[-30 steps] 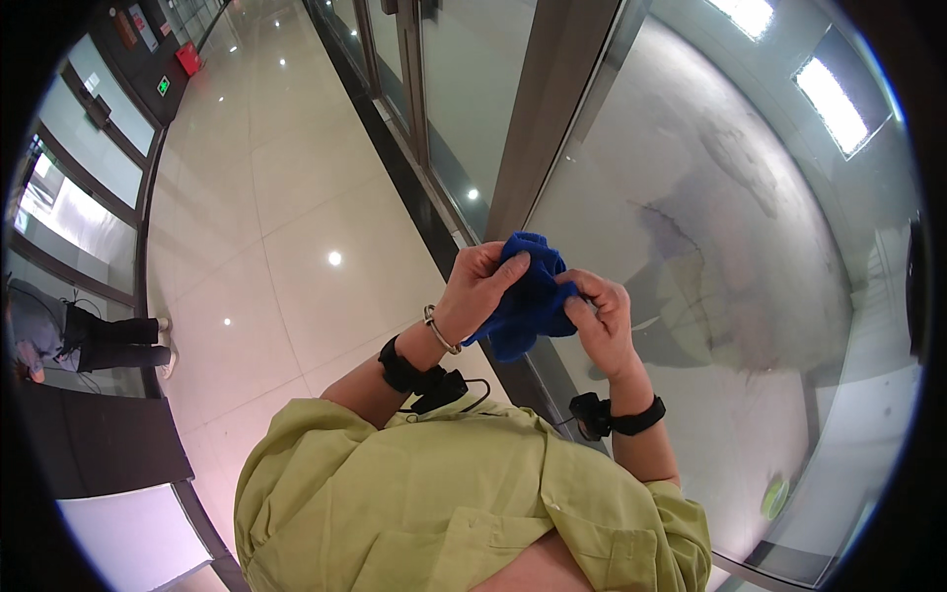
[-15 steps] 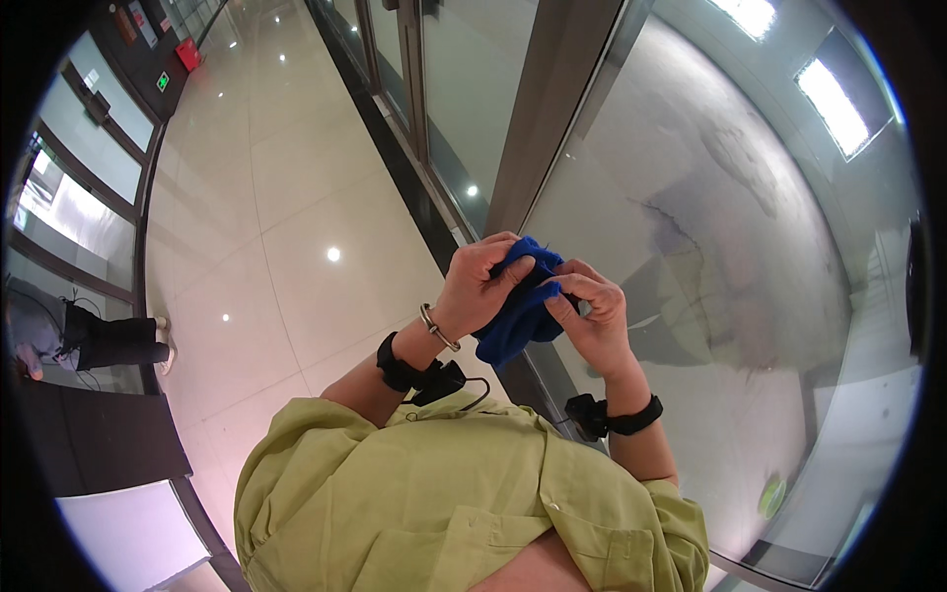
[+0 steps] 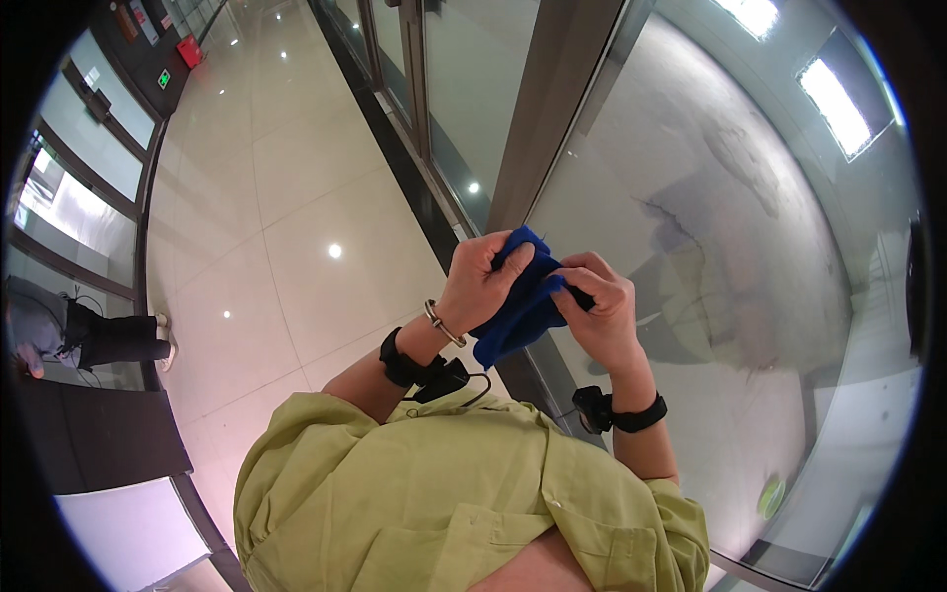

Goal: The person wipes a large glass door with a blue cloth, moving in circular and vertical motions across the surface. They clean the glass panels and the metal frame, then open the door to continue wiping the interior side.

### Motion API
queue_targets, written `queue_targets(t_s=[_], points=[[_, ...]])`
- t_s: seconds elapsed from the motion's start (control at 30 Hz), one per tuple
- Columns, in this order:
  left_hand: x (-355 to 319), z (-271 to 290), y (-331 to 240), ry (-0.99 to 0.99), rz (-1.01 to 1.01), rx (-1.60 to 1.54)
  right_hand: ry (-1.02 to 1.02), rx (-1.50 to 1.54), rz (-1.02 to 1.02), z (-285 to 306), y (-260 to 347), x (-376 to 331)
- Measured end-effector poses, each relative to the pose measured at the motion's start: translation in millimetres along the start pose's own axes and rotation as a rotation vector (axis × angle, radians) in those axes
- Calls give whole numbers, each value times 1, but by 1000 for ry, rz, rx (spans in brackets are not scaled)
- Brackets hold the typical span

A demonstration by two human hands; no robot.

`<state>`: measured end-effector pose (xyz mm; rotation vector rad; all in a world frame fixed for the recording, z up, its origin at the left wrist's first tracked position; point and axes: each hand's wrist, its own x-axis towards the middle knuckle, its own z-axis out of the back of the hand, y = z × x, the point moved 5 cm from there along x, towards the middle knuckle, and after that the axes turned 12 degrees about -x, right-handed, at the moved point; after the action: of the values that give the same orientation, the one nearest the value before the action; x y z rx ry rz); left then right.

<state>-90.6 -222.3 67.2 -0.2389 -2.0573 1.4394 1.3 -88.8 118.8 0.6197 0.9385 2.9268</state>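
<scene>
Between my two hands hangs a blue cloth (image 3: 513, 324), partly folded, its lower corner drooping toward my shirt. My left hand (image 3: 481, 284) pinches its upper left edge, thumb on top and the other fingers curled behind. My right hand (image 3: 598, 310) grips the right edge between thumb and fingers, with a bit of blue showing at the fingertips. Both hands are raised in front of my chest, close together. A metal bangle (image 3: 444, 324) and a black strapped device (image 3: 419, 370) are on my left wrist; another black strapped device (image 3: 617, 410) is on my right.
A large glass pane (image 3: 710, 247) in a brown frame (image 3: 557, 109) stands just beyond and right of my hands. Shiny tiled floor (image 3: 306, 207) stretches ahead on the left. At far left a person in dark trousers (image 3: 113, 333) is near glass doors; a red box (image 3: 188, 51) sits farther off.
My right hand has shifted slightly right and down, drawing the cloth a little straighter between the hands. The left hand keeps its pinch, almost in place.
</scene>
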Motion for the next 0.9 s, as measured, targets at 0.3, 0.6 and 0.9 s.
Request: queue_targets(t_s=[0.3, 0.6, 0.9], points=[[-1, 5, -4, -54, 18, 103, -102, -108, 134, 1, 8, -1], [-8, 1, 36, 5, 175, -270, 13, 634, -82, -6, -10, -5], [-14, -12, 17, 81, 78, -235, -40, 517, -105, -7, -12, -2]])
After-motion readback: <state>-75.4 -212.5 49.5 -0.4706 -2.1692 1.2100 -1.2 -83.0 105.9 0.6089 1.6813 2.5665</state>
